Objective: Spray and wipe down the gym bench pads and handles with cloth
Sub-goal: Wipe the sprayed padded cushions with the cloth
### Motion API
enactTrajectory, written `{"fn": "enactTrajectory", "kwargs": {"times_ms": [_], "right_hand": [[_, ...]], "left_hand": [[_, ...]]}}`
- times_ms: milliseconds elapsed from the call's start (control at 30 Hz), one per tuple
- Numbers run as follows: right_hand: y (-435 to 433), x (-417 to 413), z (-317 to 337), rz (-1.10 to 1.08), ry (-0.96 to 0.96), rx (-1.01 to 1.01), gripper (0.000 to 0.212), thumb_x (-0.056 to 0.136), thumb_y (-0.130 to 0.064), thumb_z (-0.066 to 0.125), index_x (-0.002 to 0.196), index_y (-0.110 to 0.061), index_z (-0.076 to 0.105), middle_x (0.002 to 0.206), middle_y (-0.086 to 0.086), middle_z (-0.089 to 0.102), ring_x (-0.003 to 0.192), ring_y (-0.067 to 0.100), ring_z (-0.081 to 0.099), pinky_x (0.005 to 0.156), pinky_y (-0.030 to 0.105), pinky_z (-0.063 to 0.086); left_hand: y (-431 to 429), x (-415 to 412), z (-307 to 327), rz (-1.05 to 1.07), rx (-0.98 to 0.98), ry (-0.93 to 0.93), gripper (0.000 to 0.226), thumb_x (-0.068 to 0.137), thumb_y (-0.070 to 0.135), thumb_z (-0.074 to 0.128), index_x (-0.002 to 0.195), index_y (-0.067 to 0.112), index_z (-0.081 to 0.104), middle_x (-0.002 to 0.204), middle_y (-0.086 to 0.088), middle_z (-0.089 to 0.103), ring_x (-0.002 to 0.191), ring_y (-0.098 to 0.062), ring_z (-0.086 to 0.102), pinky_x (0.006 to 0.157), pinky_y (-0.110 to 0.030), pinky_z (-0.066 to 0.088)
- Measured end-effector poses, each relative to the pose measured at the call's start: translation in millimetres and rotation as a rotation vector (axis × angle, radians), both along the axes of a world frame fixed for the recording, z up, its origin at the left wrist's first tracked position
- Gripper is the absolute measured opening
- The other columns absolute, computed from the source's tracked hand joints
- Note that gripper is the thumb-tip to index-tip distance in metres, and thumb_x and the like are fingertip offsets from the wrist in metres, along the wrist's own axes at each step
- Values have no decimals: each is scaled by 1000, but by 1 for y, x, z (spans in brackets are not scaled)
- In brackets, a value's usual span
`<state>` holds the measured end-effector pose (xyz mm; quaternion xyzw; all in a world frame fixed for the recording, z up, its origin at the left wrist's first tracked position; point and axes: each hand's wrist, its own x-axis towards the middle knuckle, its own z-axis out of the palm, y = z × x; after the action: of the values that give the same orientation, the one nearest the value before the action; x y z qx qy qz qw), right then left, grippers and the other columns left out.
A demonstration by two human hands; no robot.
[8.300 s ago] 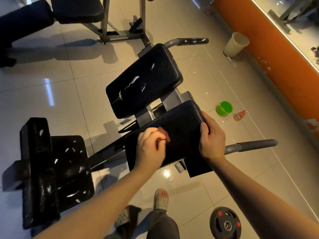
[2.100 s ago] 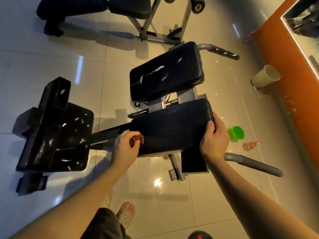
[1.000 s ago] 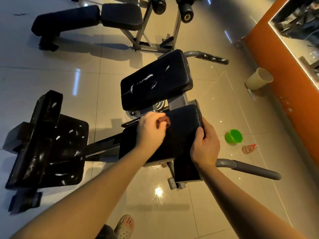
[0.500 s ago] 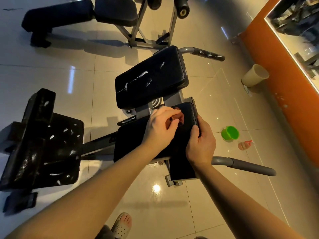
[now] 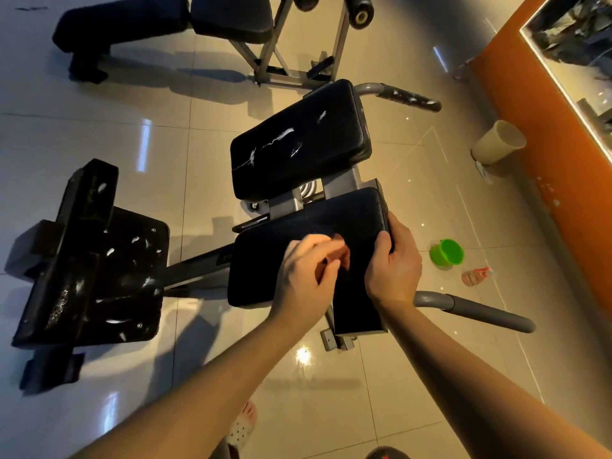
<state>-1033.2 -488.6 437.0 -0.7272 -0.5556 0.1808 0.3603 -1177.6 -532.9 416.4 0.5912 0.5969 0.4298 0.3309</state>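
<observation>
A gym. Padded bench (image 5: 299,145) with grip handle (image 5: 473,311), another workout bench (image 5: 172,19) behind, tiled floor (image 5: 99,127), wall mirror (image 5: 576,44).

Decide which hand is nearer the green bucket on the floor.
Right. The right hand grips the pad edge facing the green bucket; the left hand holds the cloth farther left.

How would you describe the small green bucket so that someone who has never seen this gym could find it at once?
Start at the orange wall on the right and drop to the floor. Between the bench's near grey handle and the beige bin stands the green bucket, beside a pinkish spray bottle. It is the only bright green thing there.
</observation>
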Motion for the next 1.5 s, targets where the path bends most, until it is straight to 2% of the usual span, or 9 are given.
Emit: {"fn": "enactTrajectory", "kwargs": {"times_ms": [100,300,533,633,833,1067,1167,1300,1500], "right_hand": [[0,2,0,-4,6,-13,40,107,-35,38,145,-31,51,138,-10,60,120,7,53,106,35,45],[1,3,-1,-15,13,-13,40,107,-34,38,145,-31,52,139,-9,60,117,2,49,106,32,42],[-1,2,0,-3,12,11,39,106,-30,39,141,-32,55,131,-11,62,112,2,53,96,29,45],[1,2,-1,-14,13,-4,40,106,-32,38,143,-31,54,135,-10,61,115,3,52,101,31,44],[1,2,-2,-22,-9,-19,41,107,-36,36,146,-31,51,140,-9,60,119,7,53,105,34,42],[-1,0,2,-12,-3,4,48,103,-42,33,145,-29,53,136,-7,62,119,11,57,103,34,47],[0,1,0,-13,14,-12,43,106,-39,36,145,-30,52,137,-9,61,119,7,54,105,35,46],[1,2,-1,-13,5,-6,41,107,-36,37,144,-30,53,137,-10,61,117,6,53,103,31,43],[-1,1,3,18,9,32,38,106,-25,40,140,-30,57,129,-10,64,110,1,54,94,24,43]], "left_hand": [[-28,-39,-36,-43,62,116,33,97,11,65,128,21,68,126,10,59,120,-11,50,102,-26,45],[15,-94,-75,291,-374,18,28,97,15,65,122,24,68,125,1,62,123,-23,55,107,-50,49],[10,7,11,-32,-50,-36,30,99,20,63,127,29,66,127,15,56,122,-4,45,100,-19,42],[-20,-31,-22,-65,-6,48,31,98,17,64,127,27,68,124,16,57,120,-5,46,100,-22,42],[-4,-91,-69,266,-337,77,28,96,14,66,122,23,68,120,7,60,120,-17,52,106,-50,48],[-8,1,3,-98,35,-22,34,97,20,66,130,29,67,126,22,55,122,-2,47,100,-12,41],[-36,-39,-37,-49,34,75,35,96,18,66,129,27,66,127,18,56,123,-9,50,105,-31,47],[-18,-82,-72,220,-242,58,31,96,12,65,123,27,66,121,9,59,121,-19,52,103,-52,49],[29,14,9,81,-56,-22,30,98,19,63,127,25,68,124,13,59,120,-8,47,101,-24,43]]}}
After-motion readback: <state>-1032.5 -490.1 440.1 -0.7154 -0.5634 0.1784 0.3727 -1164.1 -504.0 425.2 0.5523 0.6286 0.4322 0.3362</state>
